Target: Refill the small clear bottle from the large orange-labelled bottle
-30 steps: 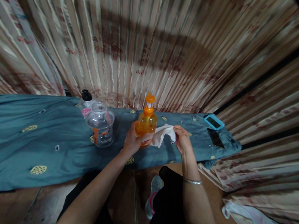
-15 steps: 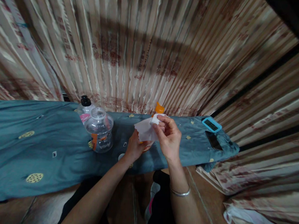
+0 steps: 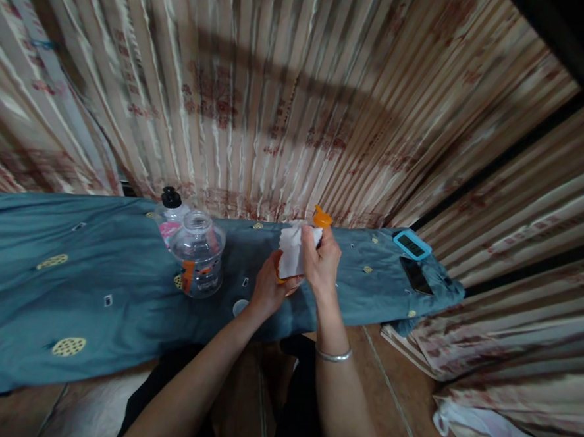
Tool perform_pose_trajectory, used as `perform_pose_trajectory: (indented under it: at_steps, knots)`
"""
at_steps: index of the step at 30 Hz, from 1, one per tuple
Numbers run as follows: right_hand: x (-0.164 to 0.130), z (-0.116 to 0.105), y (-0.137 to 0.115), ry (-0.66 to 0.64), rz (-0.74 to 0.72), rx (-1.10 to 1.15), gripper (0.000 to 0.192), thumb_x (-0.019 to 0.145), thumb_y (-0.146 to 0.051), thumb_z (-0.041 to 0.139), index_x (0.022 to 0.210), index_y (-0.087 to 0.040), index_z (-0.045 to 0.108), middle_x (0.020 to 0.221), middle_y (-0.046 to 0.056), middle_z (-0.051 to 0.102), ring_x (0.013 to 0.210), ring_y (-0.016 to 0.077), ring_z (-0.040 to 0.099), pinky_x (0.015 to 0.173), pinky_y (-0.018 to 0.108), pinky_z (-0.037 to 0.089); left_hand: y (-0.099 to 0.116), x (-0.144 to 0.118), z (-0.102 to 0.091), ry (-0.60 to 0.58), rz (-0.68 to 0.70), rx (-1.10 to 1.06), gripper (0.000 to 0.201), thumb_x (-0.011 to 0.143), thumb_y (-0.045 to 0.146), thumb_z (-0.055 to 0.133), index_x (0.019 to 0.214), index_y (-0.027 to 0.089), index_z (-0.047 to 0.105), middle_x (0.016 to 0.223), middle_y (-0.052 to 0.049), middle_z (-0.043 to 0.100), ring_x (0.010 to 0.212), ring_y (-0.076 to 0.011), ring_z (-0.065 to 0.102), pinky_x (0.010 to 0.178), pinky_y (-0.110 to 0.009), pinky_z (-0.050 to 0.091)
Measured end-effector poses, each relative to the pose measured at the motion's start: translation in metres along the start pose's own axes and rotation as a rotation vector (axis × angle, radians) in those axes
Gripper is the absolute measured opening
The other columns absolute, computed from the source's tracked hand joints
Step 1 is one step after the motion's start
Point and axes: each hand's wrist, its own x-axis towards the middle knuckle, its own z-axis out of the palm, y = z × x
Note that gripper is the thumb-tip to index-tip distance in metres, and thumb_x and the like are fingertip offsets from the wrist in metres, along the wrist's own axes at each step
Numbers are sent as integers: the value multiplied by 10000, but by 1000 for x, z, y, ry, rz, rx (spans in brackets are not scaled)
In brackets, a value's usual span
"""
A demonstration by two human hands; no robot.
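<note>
Over teal cloth point(image 3: 96, 266), left hand point(image 3: 268, 289) steadying orange plastic pump bottle point(image 3: 321, 217) — right hand point(image 3: 321, 263) pressing crumpled (white) tissue point(image 3: 292, 255)

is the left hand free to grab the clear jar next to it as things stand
Probably not right away: the left hand is wrapped around the orange pump bottle. The clear jar stands close by to its left, with nothing between them.

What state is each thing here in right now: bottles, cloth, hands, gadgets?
Orange pump bottle: upright, mostly hidden by cloth and hands.
White cloth: pressed against the pump bottle's neck.
Left hand: gripping the bottle's body.
Right hand: closed on the cloth.
Clear jar: upright, looks empty.
Black-capped bottle: upright, capped, behind the jar.
Blue timer: lying flat.
Phone: lying flat, screen dark.
</note>
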Motion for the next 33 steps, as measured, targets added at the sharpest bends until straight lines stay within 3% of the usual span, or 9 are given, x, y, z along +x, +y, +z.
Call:
perform_pose_trajectory:
  at_steps: [4,8,11,16,19,23,28,30,33]
  knots:
    - [16,-10,13,-199,12,113,398,908,-528,505,820,-146,574,700,-29,533,627,92,518,631,263,458,-2,0,-1,-16,6,-31,521,683,313,747,1139,197,524,1067,-77,670,1024,-261,634,911,-407,498]
    - [22,-18,24,-355,37,189,387,905,-520,521,871,-140,585,734,-20,565,606,79,528,574,235,462,-5,1,1,-35,10,-61,499,682,204,695,1151,187,525,1084,-85,664,1041,-260,630,931,-418,490]
    - [13,-14,21,-279,34,152,360,897,-499,545,915,-142,587,787,-8,580,661,94,549,625,258,479,-6,1,3,-25,20,-100,542,663,191,688,1175,181,511,1120,-89,654,1056,-262,625,937,-425,493]
    - [-11,6,9,25,64,-13,345,885,-472,562,1033,-160,562,884,15,581,793,137,562,782,350,477,-6,2,6,-5,11,-126,587,627,162,688,1187,164,515,1175,-111,635,1096,-285,610,959,-446,499]
    - [-18,13,6,84,68,-54,383,875,-481,568,1087,-163,546,981,41,591,881,165,573,845,393,467,-7,1,6,4,4,-133,618,612,133,684,1207,158,516,1197,-125,625,1118,-295,602,978,-448,497]
    - [-25,14,8,104,36,-56,474,888,-487,541,1238,-173,481,1110,75,579,1014,208,562,933,453,435,-7,-1,7,5,3,-144,619,651,164,681,1242,158,496,1196,-128,627,1114,-300,606,964,-466,505]
    - [-37,13,10,119,3,-30,565,906,-477,505,1370,-186,366,1311,118,471,1233,266,442,1045,516,340,-6,0,5,1,36,-137,521,704,191,662,1203,149,518,1246,-140,610,1150,-326,588,1019,-449,464]
    - [-34,10,11,80,16,-6,528,901,-474,522,1325,-179,416,1244,105,513,1169,251,490,1010,503,378,-5,2,3,-9,24,-126,515,702,194,653,1196,154,518,1228,-134,620,1136,-316,600,1003,-446,474]
    - [-15,2,13,-66,25,58,409,881,-461,576,1158,-163,530,990,41,594,890,168,582,846,398,481,-4,5,1,-19,-9,-120,518,679,213,671,1172,176,518,1157,-105,649,1081,-288,625,947,-443,502]
